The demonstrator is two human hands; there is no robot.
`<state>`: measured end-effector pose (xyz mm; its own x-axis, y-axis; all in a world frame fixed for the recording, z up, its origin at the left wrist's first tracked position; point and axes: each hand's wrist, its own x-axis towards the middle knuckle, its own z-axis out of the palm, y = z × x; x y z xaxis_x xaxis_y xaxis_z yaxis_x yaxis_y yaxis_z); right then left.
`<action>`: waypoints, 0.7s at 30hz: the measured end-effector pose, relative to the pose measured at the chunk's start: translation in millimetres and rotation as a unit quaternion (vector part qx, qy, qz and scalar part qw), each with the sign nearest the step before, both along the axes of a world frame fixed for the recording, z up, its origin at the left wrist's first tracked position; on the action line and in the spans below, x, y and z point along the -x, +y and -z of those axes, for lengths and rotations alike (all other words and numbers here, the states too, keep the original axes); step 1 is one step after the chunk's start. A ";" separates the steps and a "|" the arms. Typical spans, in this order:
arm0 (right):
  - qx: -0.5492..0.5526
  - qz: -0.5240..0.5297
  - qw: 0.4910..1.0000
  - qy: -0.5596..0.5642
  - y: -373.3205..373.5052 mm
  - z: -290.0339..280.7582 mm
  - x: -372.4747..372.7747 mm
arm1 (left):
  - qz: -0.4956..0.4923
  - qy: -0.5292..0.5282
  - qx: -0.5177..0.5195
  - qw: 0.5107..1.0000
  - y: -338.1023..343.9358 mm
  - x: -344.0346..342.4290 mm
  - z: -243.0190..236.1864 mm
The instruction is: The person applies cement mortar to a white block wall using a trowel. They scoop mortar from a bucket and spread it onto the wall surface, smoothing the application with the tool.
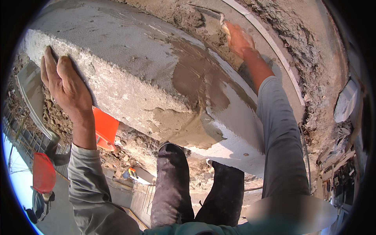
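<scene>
A long grey concrete block (117, 74) stretches across the view in front of my legs. Wet brown mortar (199, 82) is smeared over its top and down the near face at the corner. My left hand (64, 82) lies against the block's left side, fingers stretched out, holding nothing. Beyond the block at the upper right, my right hand (239, 39) is closed round the handle of a trowel (223, 21). The trowel's blade is hard to make out beside a heap of mortar (184, 19) on the far side.
An orange bucket-like container (105, 129) sits below my left hand. A curved pale strip (270, 41) edges the rough earth bank (313, 58) on the right. At lower left, another person wears a red helmet (43, 172), near rebar (19, 133). Rubble lies under the block.
</scene>
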<state>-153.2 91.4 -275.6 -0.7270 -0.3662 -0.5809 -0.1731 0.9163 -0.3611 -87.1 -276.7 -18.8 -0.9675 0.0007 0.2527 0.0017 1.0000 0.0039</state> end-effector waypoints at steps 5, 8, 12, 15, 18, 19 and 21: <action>-0.062 -0.102 0.991 -0.059 57.4 6.7 -24.7 | -0.053 0.014 -0.043 0.998 4.4 1.8 2.3; 0.042 0.069 0.994 -0.074 94.5 2.0 -59.2 | -0.060 0.006 -0.039 0.997 8.9 0.2 -2.1; 0.118 0.125 0.979 -0.114 91.4 4.9 -69.0 | -0.065 -0.009 -0.043 0.997 8.1 1.2 -5.1; 0.066 0.020 0.988 -0.138 70.3 33.9 -51.7 | -0.063 -0.003 -0.060 0.996 7.0 1.3 -3.4; 0.049 -0.072 0.978 -0.187 66.4 61.0 -12.9 | -0.081 -0.013 -0.087 0.993 17.5 6.1 -2.9; 0.061 -0.102 0.973 -0.198 65.1 62.0 -4.4 | -0.103 -0.013 -0.106 0.989 20.6 5.5 -3.9; 0.057 0.014 0.962 -0.265 55.5 44.7 -21.7 | -0.057 -0.018 -0.079 0.995 8.9 -0.2 -6.5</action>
